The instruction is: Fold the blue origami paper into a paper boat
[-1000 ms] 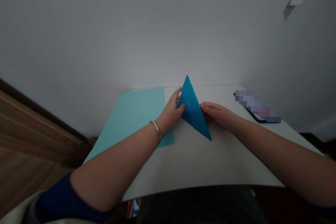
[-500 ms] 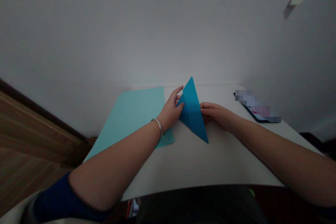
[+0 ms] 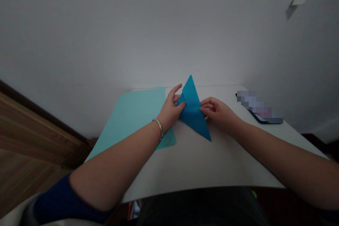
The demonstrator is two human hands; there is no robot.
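A dark blue paper (image 3: 193, 111), folded into a long triangle, stands tilted over the white table (image 3: 206, 162), one tip up toward the wall and one pointing at me. My left hand (image 3: 172, 107) pinches its left corner between thumb and fingers; a silver bracelet sits on that wrist. My right hand (image 3: 217, 113) grips the paper's right edge with curled fingers. Both hands are closed on the paper.
A light teal sheet (image 3: 132, 116) lies flat on the table's left part, under my left forearm. A dark phone (image 3: 261, 113) lies near the table's right edge. A white wall rises right behind the table. Wooden floor shows at the left.
The folded paper has tipped slightly back to the left and risen a little. My right hand's fingers have curled up onto the paper's right edge. The left hand barely moved.
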